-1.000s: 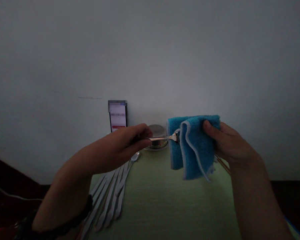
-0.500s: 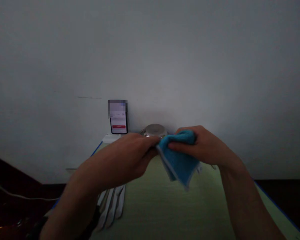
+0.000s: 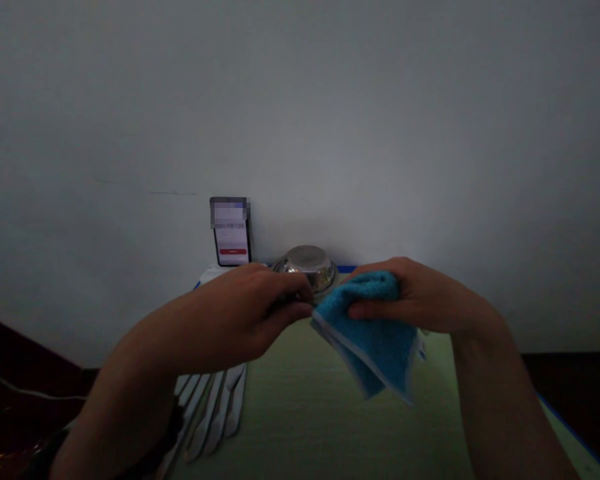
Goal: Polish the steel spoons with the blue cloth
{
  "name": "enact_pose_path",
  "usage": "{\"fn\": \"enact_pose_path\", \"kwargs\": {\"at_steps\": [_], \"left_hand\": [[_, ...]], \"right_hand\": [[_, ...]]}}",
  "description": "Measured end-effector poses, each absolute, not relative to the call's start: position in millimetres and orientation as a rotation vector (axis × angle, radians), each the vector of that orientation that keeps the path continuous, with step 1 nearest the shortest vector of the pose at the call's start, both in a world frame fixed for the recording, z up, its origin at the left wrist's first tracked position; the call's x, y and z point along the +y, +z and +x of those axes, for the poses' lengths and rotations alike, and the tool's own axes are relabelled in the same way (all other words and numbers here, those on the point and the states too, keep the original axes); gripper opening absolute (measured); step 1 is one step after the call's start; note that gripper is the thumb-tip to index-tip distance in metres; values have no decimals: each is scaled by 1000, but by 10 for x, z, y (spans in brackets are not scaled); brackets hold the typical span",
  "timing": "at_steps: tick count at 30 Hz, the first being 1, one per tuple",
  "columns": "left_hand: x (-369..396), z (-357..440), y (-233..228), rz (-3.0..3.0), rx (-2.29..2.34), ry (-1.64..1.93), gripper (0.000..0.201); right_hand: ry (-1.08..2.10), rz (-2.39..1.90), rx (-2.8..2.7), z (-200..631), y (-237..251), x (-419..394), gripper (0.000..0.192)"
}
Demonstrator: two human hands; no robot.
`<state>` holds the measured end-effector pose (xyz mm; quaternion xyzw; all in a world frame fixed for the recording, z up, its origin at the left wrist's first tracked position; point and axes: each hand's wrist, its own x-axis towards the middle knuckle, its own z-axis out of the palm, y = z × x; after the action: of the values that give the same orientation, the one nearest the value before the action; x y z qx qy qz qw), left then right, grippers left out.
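Holding cloth [image 3: 375, 347]: right grip [image 3: 425, 293]; part-hiding bowl [image 3: 307, 259]: left grip [image 3: 253, 313]; phone [image 3: 233, 237], cutlery [image 3: 233, 419] leftward

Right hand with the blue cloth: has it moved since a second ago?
Yes. Judged against the metal bowl, the right hand has moved left in the head view, closer to the bowl, taking the blue cloth with it.

Both hands [image 3: 245, 310] [image 3: 427, 300] at blue cloth [image 3: 375, 350], cutlery [image 3: 215, 413], upturned metal bowl [image 3: 307, 257], phone [image 3: 233, 239] against wall [image 3: 340, 120]
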<state>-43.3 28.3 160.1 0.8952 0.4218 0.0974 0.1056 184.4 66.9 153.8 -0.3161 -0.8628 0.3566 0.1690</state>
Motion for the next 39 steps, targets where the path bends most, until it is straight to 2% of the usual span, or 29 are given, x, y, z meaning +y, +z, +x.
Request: {"fn": "enact_pose_path", "kwargs": {"at_steps": [5,10,17,21,27,34,39], "left_hand": [[301,-467,1576,2541,1246,389,20],[335,-513,1546,2521,1314,502,20],[269,-519,1555,2461,1211,369,22],[248,-377,1622,2587,1201,319,21],[225,-275,1636,2711,1305,283,16],[155,-211,1678,2684,1488,233,14],[194,-245,1689,2619,1370,299,20]], "right_hand": [[1198,-841,-2396,1910,1528,648,32],[1015,-923,-2386,1981,1510,649,32],[892,-1068,-2432,2026,1472,684,23],[801,-1018,-2526,1916,1501,682,19],[708,-945,-2563,1831,1521,666,24],[453,-885,-2511,1714,1515,609,25],[611,-910,-2511,1768,1509,637,25]]}}
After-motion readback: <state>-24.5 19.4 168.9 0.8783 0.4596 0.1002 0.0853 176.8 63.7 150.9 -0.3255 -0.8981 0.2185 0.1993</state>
